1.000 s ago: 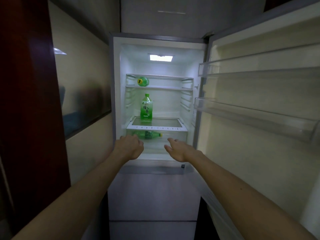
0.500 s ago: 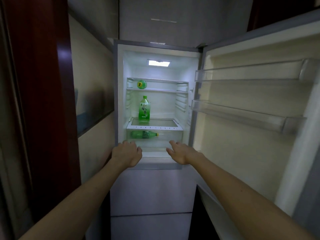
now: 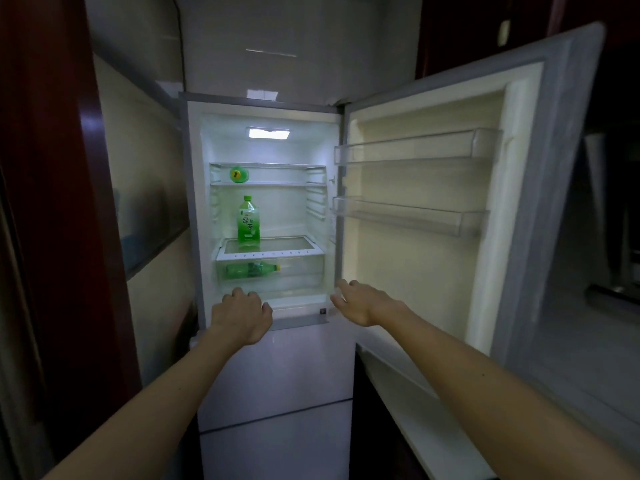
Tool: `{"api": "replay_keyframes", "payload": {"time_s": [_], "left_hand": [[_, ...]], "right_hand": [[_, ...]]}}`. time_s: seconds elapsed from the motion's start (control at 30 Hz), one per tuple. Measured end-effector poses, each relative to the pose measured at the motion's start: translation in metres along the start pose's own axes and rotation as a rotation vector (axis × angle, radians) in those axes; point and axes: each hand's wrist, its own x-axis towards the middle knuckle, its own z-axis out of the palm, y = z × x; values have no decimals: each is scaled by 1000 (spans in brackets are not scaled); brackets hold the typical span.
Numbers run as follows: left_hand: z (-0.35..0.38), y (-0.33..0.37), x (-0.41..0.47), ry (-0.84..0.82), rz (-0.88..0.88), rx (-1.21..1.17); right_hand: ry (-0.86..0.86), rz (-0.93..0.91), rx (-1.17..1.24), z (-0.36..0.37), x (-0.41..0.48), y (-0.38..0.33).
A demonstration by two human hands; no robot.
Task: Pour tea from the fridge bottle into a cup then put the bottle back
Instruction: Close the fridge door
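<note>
The white fridge (image 3: 194,202) stands open, its door (image 3: 433,271) swung out toward 3 o'clock, and the lamp (image 3: 269,134) in the compartment's ceiling is lit. The upright green plastic tea bottle (image 3: 248,221), with a green cap and a label of Chinese characters, stands on the left part of the glass shelf (image 3: 294,245), well apart from both hands. At 12 o'clock from it a second green bottle (image 3: 239,174) lies on the top shelf with its yellow cap toward the camera. At 6 o'clock a third green bottle (image 3: 251,270) lies on its side in the clear drawer (image 3: 304,271), cap pointing to 3 o'clock. The left hand (image 3: 242,315) hovers at 6 o'clock of the drawer, by the compartment's lower ledge, back up, its grip narrow, fingers loosely curled around nothing. The right hand (image 3: 360,303), at 3 o'clock of the left, reaches near the door's hinge edge with a wide grip, fingers straight, holding nothing.
</note>
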Motion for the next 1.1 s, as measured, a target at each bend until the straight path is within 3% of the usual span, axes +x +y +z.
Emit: {"api": "replay_keyframes", "payload": {"time_s": [0.6,0.9,1.1], "left_hand": [[-21,240,-52,3,364,15],[-44,356,-80,28,353,-48],[-46,398,-89,73,314,-42]], "right_hand": [[102,344,-21,-60,-176,173],[136,381,-71,-111,-250,262],[163,383,-86,-136,-264,302]]}}
